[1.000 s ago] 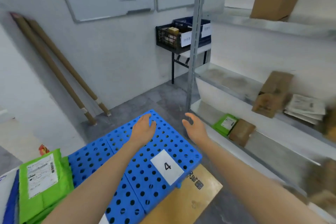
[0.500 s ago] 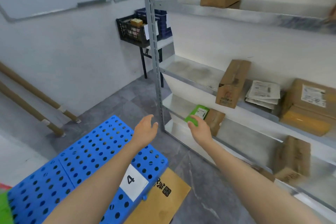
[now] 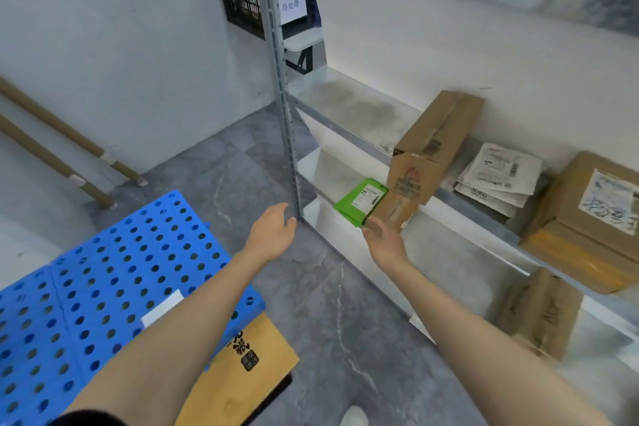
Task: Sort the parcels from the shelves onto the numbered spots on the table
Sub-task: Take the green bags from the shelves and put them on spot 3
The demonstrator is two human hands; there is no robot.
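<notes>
Facing the metal shelves (image 3: pixel 345 107), a person is holding both bare arms out in what looks like the pick-up step of the sort. The right hand (image 3: pixel 383 242) is hovering at the lower shelf, fingers straight and loosely together, gripping nothing. Its tips are sitting just beside a green parcel (image 3: pixel 363 199) and a small brown box (image 3: pixel 397 209); whether they are touching either cannot be told. The left hand (image 3: pixel 273 231) is hanging empty near the shelf post (image 3: pixel 276 79), fingers relaxed, thumb apart. More parcels are waiting one shelf up: an upright carton (image 3: pixel 432 145), white mailers (image 3: pixel 498 173) and a labelled brown box (image 3: pixel 594 204). The blue perforated table (image 3: pixel 103 270) is standing to the person's left, its white label (image 3: pixel 162 308) partly hidden by the forearm. The next move is likely calling for a firm grip on one parcel, then a turn to the table.
</notes>
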